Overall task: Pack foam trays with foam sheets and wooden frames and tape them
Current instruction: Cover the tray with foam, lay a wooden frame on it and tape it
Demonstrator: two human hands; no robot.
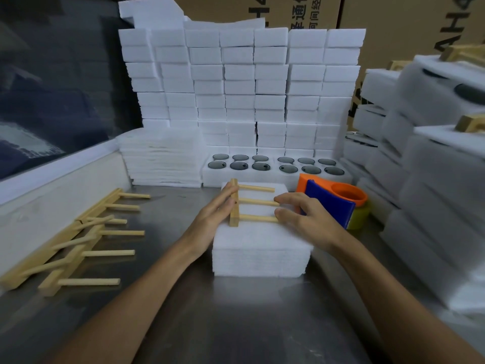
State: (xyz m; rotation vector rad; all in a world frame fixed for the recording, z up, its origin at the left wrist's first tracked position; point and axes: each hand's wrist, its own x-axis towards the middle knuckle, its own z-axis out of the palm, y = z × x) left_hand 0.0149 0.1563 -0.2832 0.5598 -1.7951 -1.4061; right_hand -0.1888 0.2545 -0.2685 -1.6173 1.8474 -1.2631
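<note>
Foam tray [259, 256] – centre of steel table [236, 324], wooden frame [244, 206] on top | left hand [212, 219] and right hand [304, 219] – fingers straight, pressing frame | tape dispenser [333, 203] beside | foam stacks [241, 88] behind, cardboard boxes [393, 22] beyond.

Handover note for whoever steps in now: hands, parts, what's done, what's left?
Left hand: fingers straight, pressing the spine of the pale wooden comb-shaped frame.
Right hand: fingertips on the frame's prong ends, no grip.
The frame lies on the white foam sheet covering the foam tray, centre of the steel table.
Done: sheet and frame placed.
Left: taping. The orange and blue tape dispenser sits just right of the tray. Spare wooden frames lie left.
</note>
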